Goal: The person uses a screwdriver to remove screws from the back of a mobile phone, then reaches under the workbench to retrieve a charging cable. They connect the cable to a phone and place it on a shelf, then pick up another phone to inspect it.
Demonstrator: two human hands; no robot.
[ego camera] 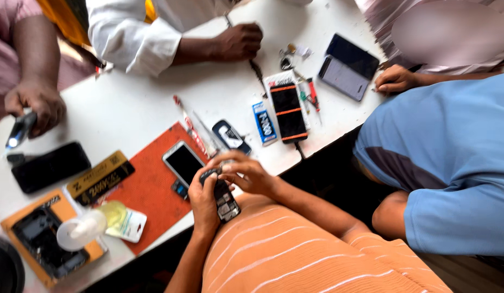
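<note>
We see a white table [127, 108]; on it lies a red mat [154, 190] carrying a silver smartphone [182, 161] (screen dark); left of the mat sit a black phone [50, 166], a black-and-gold box [100, 177] and an orange tray [43, 239]; farther right lie a black battery pack with orange bands [288, 113], a blue packet [265, 123] and two dark phones [348, 66], touching.

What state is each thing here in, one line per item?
Keypad phone: held in both hands, keys up.
Left hand: gripping the phone.
Right hand: fingers on its top end.
Smartphone: flat on the red mat, screen dark.
Black phone: lying flat, screen dark.
</note>
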